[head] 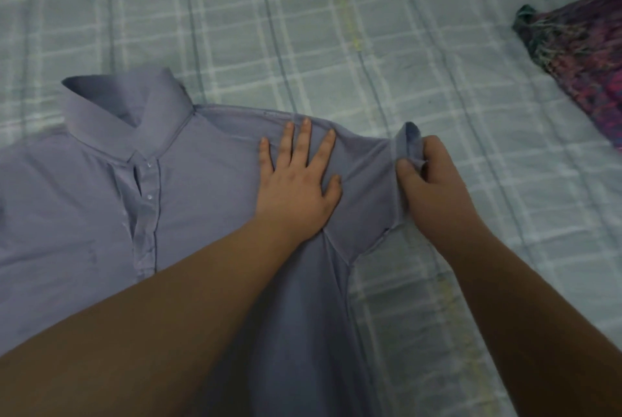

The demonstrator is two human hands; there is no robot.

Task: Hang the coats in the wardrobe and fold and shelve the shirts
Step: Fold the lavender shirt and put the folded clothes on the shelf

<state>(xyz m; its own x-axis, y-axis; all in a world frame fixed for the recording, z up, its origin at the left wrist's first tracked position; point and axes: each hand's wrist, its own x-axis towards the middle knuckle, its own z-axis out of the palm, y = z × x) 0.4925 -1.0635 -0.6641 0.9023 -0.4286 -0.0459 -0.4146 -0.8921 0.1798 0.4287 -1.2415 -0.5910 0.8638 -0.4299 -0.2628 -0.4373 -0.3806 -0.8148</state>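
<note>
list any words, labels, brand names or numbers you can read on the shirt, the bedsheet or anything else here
None: no readable text anywhere in the head view.
Blue-grey collared polo shirt: no logo, tag or print visible; plain buttons only.
Pale green checked bedsheet: pattern only, no writing.
Purple and green knitted fabric at the right edge: no label shows.

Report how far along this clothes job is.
Done: nothing visibly folded or shelved. In hand: the blue polo shirt lies face up on the checked bedspread; the left hand presses its shoulder flat, the right hand pinches the sleeve cuff. Left: folding and shelving it; no coats or wardrobe in view.
</note>
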